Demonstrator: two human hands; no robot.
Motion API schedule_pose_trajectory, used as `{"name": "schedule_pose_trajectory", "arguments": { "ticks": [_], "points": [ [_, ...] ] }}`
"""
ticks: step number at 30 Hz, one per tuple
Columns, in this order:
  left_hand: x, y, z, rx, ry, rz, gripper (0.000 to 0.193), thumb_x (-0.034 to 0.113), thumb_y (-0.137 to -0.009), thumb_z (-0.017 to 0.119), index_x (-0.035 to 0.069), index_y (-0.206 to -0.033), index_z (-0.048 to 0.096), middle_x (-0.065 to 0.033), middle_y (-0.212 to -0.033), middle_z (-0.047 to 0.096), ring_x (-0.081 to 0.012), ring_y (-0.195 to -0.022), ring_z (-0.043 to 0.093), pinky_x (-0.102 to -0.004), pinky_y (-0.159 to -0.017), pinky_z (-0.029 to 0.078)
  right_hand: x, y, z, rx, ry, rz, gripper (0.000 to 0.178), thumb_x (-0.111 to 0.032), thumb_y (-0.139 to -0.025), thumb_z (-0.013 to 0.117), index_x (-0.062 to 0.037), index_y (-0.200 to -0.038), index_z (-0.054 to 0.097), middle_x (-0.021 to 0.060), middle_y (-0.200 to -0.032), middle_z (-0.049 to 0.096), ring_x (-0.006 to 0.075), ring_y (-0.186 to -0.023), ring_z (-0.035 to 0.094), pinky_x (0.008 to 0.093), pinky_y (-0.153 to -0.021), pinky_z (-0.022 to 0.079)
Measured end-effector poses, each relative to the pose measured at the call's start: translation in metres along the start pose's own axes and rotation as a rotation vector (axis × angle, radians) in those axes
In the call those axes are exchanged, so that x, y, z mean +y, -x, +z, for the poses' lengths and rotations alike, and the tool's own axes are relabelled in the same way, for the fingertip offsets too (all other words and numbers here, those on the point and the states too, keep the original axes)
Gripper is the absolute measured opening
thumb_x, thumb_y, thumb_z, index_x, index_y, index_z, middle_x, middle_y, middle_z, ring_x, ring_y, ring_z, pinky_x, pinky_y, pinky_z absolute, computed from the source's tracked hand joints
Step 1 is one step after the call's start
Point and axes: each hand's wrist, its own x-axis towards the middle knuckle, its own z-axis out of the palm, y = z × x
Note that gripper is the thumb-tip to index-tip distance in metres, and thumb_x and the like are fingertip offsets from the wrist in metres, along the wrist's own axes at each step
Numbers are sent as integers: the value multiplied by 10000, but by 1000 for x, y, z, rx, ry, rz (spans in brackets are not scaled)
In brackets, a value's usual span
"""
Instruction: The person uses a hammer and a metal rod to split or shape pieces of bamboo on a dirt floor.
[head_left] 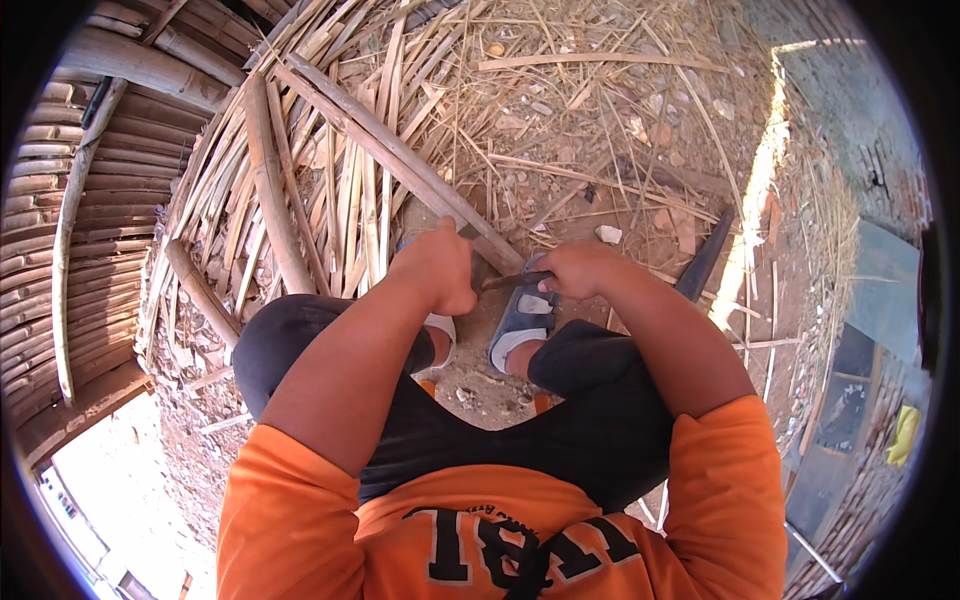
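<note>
My left hand point(437, 265) is closed in front of my left shin, beside the lower part of a long wooden pole point(400, 155). A small dark grey edge point(468, 231) shows just past its knuckles, and the rest of what it grips is hidden. My right hand point(588, 270) is wrapped round a short, dark, narrow piece point(515, 281) with a brownish end pointing at my left hand. Whether this is a tool or a stick I cannot tell. The piece hangs above the toe of my right sandal point(520, 318), near the pole's lower end.
Split bamboo strips point(350, 200) lie heaped at the left, with thicker poles point(265, 170) across them. A dark pointed bar point(708, 253) lies beyond my right forearm. Straw and rubble cover the ground. A bamboo-slat wall point(105, 220) stands left, a blue-grey panel point(885, 290) right.
</note>
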Motion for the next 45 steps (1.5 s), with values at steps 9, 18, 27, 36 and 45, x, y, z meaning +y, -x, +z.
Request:
{"name": "schedule_pose_trajectory", "arguments": {
  "ticks": [9, 18, 27, 36, 45],
  "points": [
    [-5, 3, 2, -17, 0, -5, 455, 222, -698, 735, -57, -1057, 714, -297, -1223, 573, -446, -1087, 664, -470, -970, 549, 95, 45, -39, 354, -150, 379, 345, -314, -980, 631, -31, -1158, 714, 248, -1027, 718, 432, -985, 684, 516, -898, 525],
    [0, 2, -2, -45, 1, -19, 481, 219, -708, 734, -47, -1107, 700, -288, -1262, 564, -443, -1100, 661, -466, -977, 549, 35, -6, 2, 120, -285, 58, 335, -325, -943, 674, -85, -1166, 744, 199, -1079, 732, 411, -1025, 683, 501, -915, 528],
    [0, 2, -6, -58, 0, -28, 474, 215, -713, 731, -43, -1111, 704, -282, -1254, 569, -435, -1110, 660, -463, -983, 547, 56, 12, -4, 162, -39, 79, 282, -303, -934, 690, -88, -1104, 753, 212, -980, 734, 400, -984, 699, 501, -878, 543],
    [0, 1, -2, -35, 6, -8, 464, 214, -717, 736, -33, -1108, 711, -279, -1246, 572, -435, -1126, 652, -463, -995, 539, 80, 9, -25, 539, -66, 479, 279, -314, -944, 686, -83, -1086, 750, 221, -946, 724, 410, -939, 697, 512, -830, 542],
    [-1, 1, -3, -37, 2, -22, 462, 209, -707, 724, -42, -1095, 715, -284, -1237, 578, -435, -1106, 663, -458, -989, 544, 17, 11, -16, 66, -104, -85, 283, -306, -927, 704, -144, -1151, 764, 174, -979, 745, 385, -949, 703, 483, -843, 546]
  ]
}}
